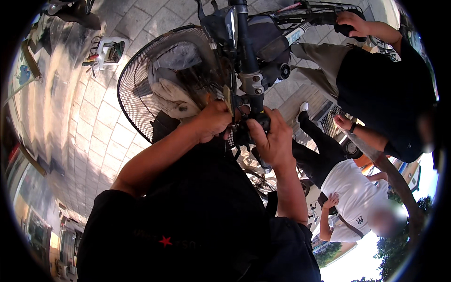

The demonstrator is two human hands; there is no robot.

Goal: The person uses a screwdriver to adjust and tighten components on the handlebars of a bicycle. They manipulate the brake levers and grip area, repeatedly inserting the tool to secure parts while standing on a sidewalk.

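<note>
A bicycle handlebar [249,51] runs from the top of the view down toward my chest. My right hand [275,138] is closed around a black control unit [257,123] on the bar, its thumb pressed along the side. Close beside it, my left hand [213,123] is closed with fingers pinched together. A flat yellowish strip [228,99] stands just above the left fingers; whether they grip it is unclear. What lies between the two hands is mostly hidden. A silver stem clamp [253,83] sits farther up the bar.
A black mesh basket [134,89] holds work gloves [174,96] and grey cloth. On the paving at left stands a white container of tools [112,50]. To the right, one person in black [380,84] touches the bicycle saddle [350,29]; another wears a white shirt [352,192].
</note>
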